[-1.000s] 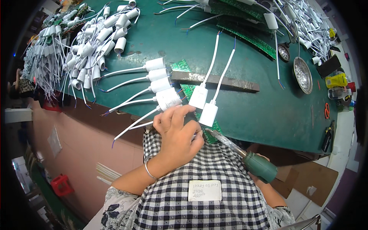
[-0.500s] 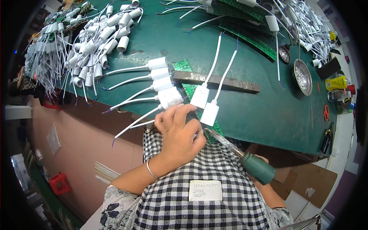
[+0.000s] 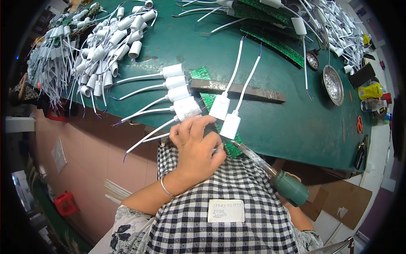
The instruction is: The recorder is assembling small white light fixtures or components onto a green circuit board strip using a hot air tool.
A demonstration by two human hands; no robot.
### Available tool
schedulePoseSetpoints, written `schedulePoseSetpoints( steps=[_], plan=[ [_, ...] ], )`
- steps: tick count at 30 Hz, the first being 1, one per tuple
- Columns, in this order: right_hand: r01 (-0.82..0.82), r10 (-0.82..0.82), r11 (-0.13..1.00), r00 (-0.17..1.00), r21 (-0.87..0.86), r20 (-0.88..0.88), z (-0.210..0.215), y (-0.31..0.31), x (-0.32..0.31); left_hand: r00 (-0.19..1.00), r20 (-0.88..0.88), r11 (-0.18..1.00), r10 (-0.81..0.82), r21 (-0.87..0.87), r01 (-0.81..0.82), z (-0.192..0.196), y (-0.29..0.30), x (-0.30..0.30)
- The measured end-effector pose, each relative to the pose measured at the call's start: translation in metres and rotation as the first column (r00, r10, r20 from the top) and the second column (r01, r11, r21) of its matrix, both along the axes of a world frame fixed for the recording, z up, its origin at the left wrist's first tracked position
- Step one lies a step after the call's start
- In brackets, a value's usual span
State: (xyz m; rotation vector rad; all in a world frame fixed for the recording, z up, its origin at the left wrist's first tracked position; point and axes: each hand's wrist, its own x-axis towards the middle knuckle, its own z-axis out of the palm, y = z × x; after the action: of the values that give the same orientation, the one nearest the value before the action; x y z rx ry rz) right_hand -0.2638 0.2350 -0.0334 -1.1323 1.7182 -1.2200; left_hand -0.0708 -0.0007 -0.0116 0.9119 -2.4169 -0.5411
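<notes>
I saw the circuit strip (image 3: 209,100) run under a bar (image 3: 257,95) to the tabletop's (image 3: 287,139) near edge, a bowl (image 3: 325,83) near its right edge

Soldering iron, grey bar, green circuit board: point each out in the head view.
Soldering iron (image 3: 268,167): head view, metal shaft near handle.
Grey bar (image 3: 235,89): head view, near its middle.
Green circuit board (image 3: 209,100): head view, section below bar.

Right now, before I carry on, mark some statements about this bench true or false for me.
1. The right hand grips the green-handled soldering iron. True.
2. The left wrist is bare. False: a bangle circles the wrist of the left hand.
3. The metal bar lies partly across the green circuit board strip. True.
4. The metal bowl is left of the bar. False: the metal bowl is to its right.
</notes>
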Motion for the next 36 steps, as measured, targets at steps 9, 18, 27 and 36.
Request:
schedulePoseSetpoints(
  steps=[9,18,27,36],
  plan=[
    [0.003,-0.004,1.0,0.998,-0.014,-0.056,0.007,-0.002,0.0,0.998,-0.034,0.999,-0.046,0.013,0.046,-0.001,-0.003,0.008],
    [-0.025,0.021,0.999,0.994,-0.033,-0.104,0.014,-0.012,0.001,0.981,-0.112,0.986,-0.156,0.035,0.161,-0.013,-0.009,0.027],
    [-0.059,0.053,0.998,0.987,-0.036,-0.152,-0.008,0.001,-0.003,0.974,-0.122,0.977,-0.19,0.079,0.2,-0.015,-0.008,0.037],
    [0.005,-0.003,1.0,0.99,0.012,-0.138,-0.006,0.008,-0.002,0.998,-0.008,0.995,-0.058,0.084,0.058,0.008,0.0,0.01]
  ],
)
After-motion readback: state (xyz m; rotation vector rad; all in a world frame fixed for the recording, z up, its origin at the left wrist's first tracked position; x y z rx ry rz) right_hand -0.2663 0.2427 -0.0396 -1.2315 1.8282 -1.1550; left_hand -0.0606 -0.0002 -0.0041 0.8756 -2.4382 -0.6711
